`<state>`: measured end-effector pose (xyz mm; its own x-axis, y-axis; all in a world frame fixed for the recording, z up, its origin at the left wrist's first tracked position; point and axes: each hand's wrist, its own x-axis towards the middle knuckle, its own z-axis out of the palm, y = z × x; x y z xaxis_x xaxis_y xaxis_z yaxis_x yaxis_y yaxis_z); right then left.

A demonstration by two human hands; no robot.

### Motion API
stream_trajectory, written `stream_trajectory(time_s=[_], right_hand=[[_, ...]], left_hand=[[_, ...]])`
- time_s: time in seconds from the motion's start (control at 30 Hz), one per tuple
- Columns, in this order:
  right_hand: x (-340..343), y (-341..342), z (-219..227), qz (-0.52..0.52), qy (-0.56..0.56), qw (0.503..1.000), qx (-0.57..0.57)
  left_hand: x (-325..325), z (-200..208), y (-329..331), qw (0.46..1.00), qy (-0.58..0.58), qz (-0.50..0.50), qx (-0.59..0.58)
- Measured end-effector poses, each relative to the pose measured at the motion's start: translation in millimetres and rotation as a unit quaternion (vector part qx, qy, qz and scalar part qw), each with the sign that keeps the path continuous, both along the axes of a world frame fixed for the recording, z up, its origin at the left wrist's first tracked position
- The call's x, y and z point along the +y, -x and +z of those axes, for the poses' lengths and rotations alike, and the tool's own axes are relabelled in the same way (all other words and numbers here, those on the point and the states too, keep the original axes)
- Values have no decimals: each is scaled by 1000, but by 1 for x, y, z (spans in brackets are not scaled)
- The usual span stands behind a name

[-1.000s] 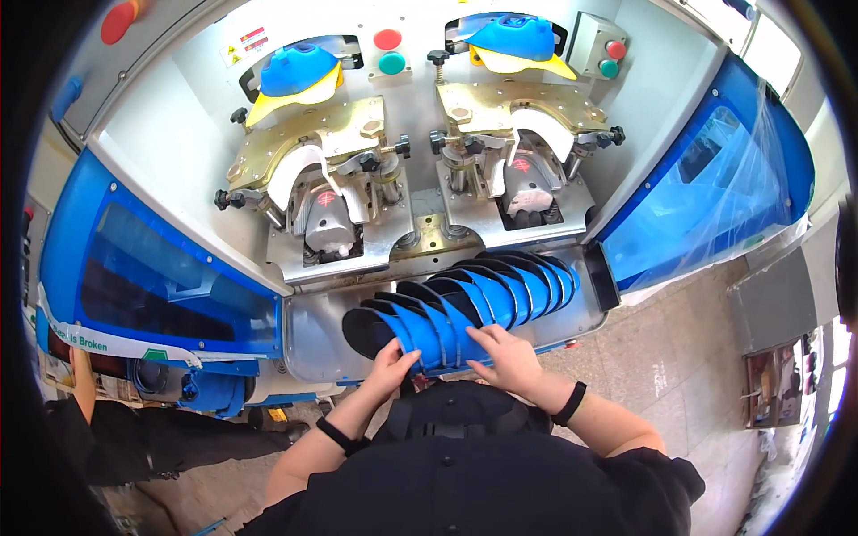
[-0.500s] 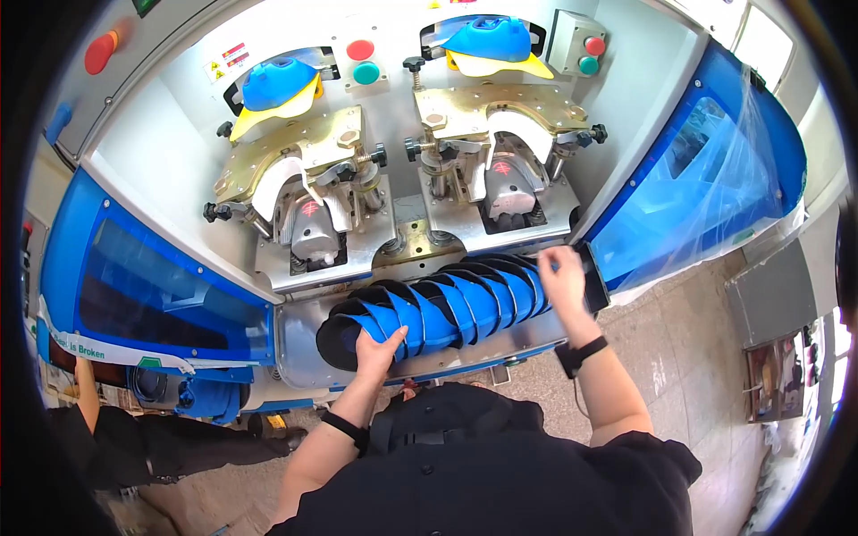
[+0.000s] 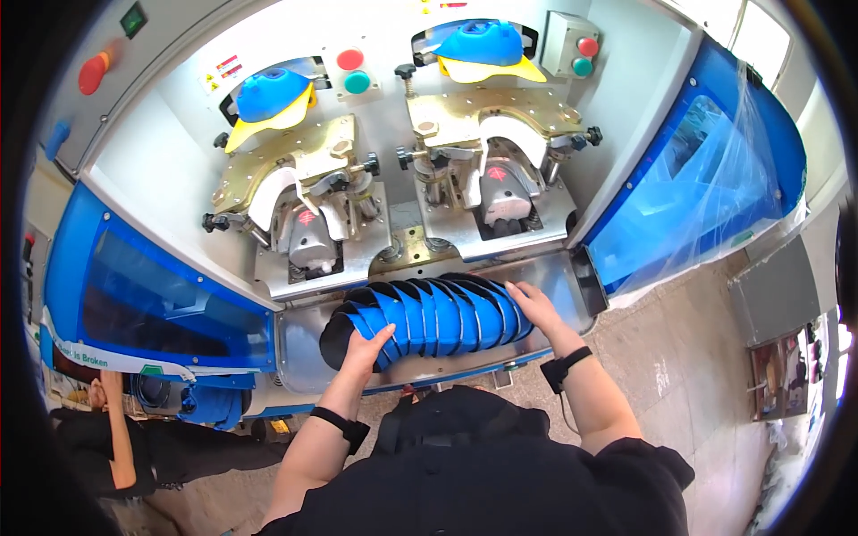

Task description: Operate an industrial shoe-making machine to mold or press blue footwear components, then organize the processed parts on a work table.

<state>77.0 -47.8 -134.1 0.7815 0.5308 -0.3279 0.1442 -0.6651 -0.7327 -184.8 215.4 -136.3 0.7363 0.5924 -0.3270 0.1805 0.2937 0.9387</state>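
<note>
On the metal tray (image 3: 299, 329), my left hand (image 3: 363, 348) grips and my right hand (image 3: 534, 306) cups opposite ends of nested blue cap pieces (image 3: 440, 320); uneven squeezing could buckle the row over the tray's near edge.

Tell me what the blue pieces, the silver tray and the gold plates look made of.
Blue pieces: probably fabric, matte, going by their thin, low-gloss walls; fibre unclear.
Tray: likely steel, satin, from its silvery grey reflections.
Gold plates: metal with a yellowish sheen, perhaps brass or plated steel.
</note>
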Motion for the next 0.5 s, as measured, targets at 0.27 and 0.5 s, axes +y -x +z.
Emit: stream_trajectory(time_s=[0.27,0.5], right_hand=[[-5,3,-11,0,-31,995,-91],[-4,17,6,-4,-1,974,-226]], left_hand=[[-11,1,6,999,5,19,-42],[-15,-5,8,995,67,8,-73]])
